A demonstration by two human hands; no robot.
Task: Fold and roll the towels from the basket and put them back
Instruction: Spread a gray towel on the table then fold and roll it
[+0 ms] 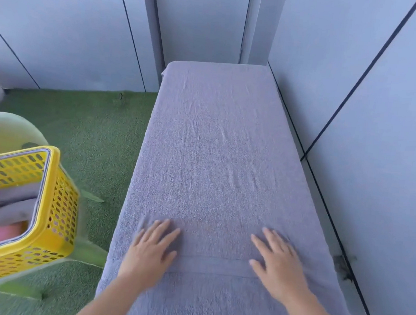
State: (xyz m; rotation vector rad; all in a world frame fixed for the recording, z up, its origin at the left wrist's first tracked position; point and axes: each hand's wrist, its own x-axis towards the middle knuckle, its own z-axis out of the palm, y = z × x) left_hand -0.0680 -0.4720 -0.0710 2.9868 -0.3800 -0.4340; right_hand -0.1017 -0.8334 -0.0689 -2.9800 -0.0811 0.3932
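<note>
Head view: left hand [149,252], right hand [278,268] flat on towel [215,145], gripping nothing; basket [62,209] cut off.

No readable text, labels, brands, numbers or signs anywhere in view

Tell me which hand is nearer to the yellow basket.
Left. The left hand rests flat on the grey towel, on the side toward the yellow basket; the right hand rests farther toward the wall.
</note>
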